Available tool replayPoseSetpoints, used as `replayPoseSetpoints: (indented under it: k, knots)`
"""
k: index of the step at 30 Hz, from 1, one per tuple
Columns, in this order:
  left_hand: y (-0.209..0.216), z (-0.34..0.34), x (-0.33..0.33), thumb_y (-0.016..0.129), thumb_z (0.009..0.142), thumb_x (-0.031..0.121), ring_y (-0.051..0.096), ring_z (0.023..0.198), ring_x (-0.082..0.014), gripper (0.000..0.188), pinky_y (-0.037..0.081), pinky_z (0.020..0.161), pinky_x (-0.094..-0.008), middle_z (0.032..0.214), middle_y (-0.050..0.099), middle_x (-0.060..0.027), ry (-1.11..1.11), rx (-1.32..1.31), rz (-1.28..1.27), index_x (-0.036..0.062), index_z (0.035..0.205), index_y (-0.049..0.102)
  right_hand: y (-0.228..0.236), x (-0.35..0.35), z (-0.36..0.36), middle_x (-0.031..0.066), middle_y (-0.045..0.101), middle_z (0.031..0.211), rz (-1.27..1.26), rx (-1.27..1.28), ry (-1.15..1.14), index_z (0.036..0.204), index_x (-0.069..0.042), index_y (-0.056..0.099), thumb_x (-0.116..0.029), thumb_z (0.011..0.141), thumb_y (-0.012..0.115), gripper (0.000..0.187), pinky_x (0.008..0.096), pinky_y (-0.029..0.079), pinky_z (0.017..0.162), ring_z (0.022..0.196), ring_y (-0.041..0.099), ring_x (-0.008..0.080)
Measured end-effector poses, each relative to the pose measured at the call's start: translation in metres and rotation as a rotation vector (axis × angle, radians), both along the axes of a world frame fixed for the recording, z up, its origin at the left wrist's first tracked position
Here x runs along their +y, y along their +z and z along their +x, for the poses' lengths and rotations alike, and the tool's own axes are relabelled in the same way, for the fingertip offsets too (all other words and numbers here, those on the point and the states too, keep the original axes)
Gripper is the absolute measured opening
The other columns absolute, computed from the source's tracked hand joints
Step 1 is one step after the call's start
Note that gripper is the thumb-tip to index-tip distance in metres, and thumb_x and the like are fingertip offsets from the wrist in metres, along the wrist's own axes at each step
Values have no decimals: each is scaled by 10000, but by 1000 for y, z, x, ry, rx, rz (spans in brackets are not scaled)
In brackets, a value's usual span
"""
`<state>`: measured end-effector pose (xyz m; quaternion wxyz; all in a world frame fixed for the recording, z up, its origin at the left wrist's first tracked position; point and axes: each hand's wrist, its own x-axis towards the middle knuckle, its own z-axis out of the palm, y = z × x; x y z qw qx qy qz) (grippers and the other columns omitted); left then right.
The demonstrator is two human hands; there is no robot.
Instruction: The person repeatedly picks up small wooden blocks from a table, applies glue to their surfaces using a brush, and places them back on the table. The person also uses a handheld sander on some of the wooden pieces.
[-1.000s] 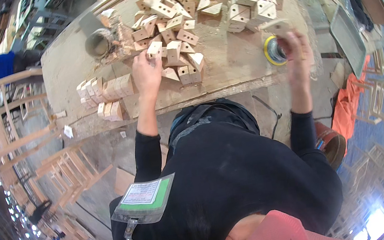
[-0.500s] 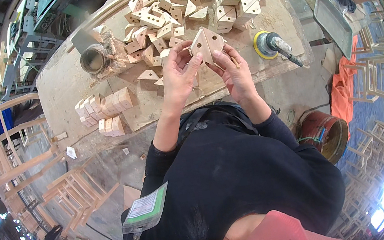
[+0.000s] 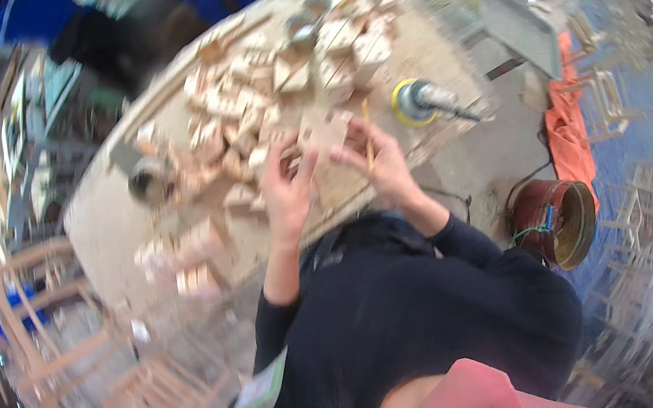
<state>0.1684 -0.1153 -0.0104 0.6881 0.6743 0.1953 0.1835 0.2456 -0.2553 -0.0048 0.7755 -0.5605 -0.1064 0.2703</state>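
My left hand [image 3: 285, 191] and my right hand [image 3: 388, 166] hold a pale wooden block [image 3: 323, 131] between them above the near part of the workbench. Dark holes show faintly in its face; motion blurs the detail. Fingers of both hands are closed at its sides, the thumbs toward me. A thin yellow stick, like a pencil [image 3: 368, 133], stands up out of my right hand. Just beyond, a heap of drilled wooden blocks [image 3: 233, 104] covers the bench's middle. Larger blocks [image 3: 339, 70] are stacked at its right end.
A yellow-rimmed sander [image 3: 418, 99] lies right of my hands on the workbench [image 3: 105, 235]. Rows of blocks [image 3: 187, 253] stand near its left front edge. A dark round container [image 3: 147, 185] sits behind them. Wooden frames [image 3: 42, 319] stand left; a red drum [image 3: 550, 218] stands right.
The view has swung, so the bench sits tilted and further left. My hands have spread slightly and the block between them looks turned. The pencil-like stick now points upward.
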Motion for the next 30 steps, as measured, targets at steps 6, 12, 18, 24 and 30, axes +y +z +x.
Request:
replayPoseSetpoints:
  k: [6,12,18,24,30]
  knots:
    - [43,21,3,793,656,183,474,1165,-336,696,425,963,-409,1265,487,-135,-270,-36,914,76,1284,511,-11,-49,50,113,647,1120,-158,-161,302,1294,58,493,-131,805,759,588,276,492,864,998,594,123]
    - [16,44,-10,809,607,133,524,1104,-313,764,445,927,-412,1194,569,-94,-579,-103,963,101,1306,503,-14,-82,75,177,679,1056,-429,-381,416,1245,29,555,-280,769,783,612,304,513,826,939,660,193]
    - [-56,48,-38,801,635,274,573,934,-330,680,488,802,-403,1047,559,-154,-427,30,947,4,1184,504,-20,-107,109,150,680,1040,-1021,-816,1,1210,-22,577,-375,753,755,603,388,506,799,900,663,318]
    - [-110,44,-62,753,699,279,566,992,-357,691,494,820,-414,1118,520,-184,-442,210,867,-13,1246,450,-77,-140,155,105,616,1077,-1287,-1054,121,1314,-135,466,-405,693,761,738,442,422,850,986,614,268]
    - [-117,43,-68,759,715,278,528,1065,-361,726,474,859,-415,1160,500,-182,-427,205,850,-8,1280,405,-85,-141,174,131,589,1013,-1116,-1064,174,1247,-148,495,-408,645,796,722,425,454,822,951,613,327]
